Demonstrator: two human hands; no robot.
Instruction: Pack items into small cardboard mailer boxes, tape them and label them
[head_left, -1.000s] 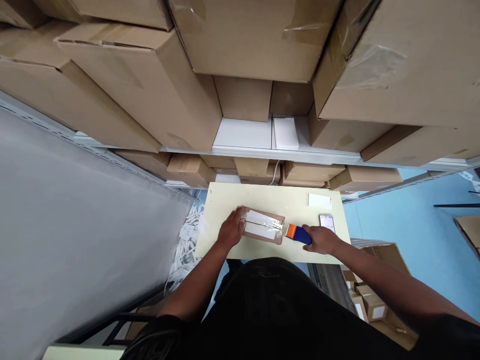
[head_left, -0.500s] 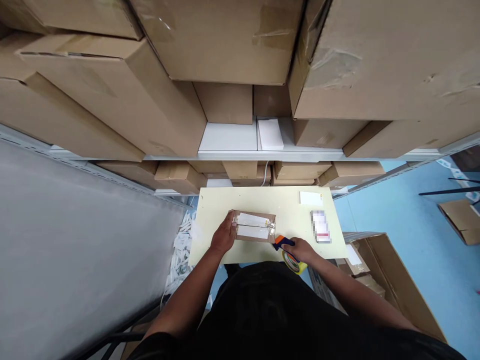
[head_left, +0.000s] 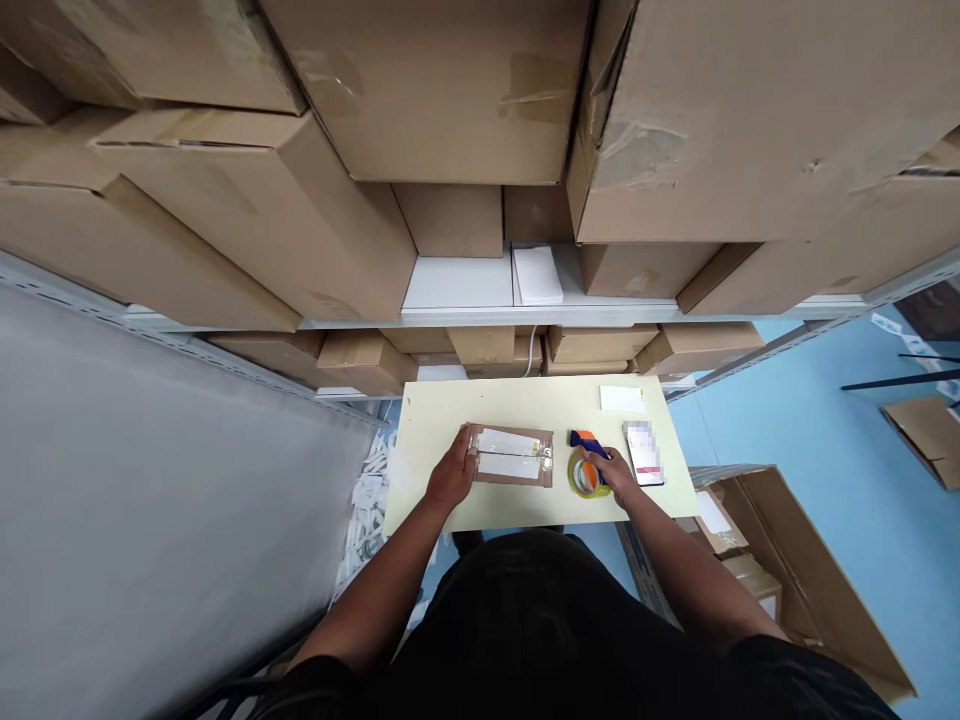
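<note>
A small flat cardboard package (head_left: pixel 512 455) with white labels and clear tape lies on a pale yellow table (head_left: pixel 450 400). My left hand (head_left: pixel 452 472) rests flat against its left end, fingers stretched out. My right hand (head_left: pixel 616 478) is closed on a tape dispenser (head_left: pixel 586 462) with a blue and orange handle and a yellow-green roll, which lies on the table just right of the package.
A phone (head_left: pixel 644 452) lies right of the dispenser, and a white card (head_left: pixel 622 399) sits at the table's back right. Shelves stacked with large cardboard boxes (head_left: pixel 420 90) rise behind. An open carton (head_left: pixel 757 560) stands on the blue floor at right. White scraps (head_left: pixel 367 490) lie left of the table.
My right hand pulled the tape dispenser off the package's right end toward the table's near edge, then set it down on the table beside the package. My left hand stayed on the package.
</note>
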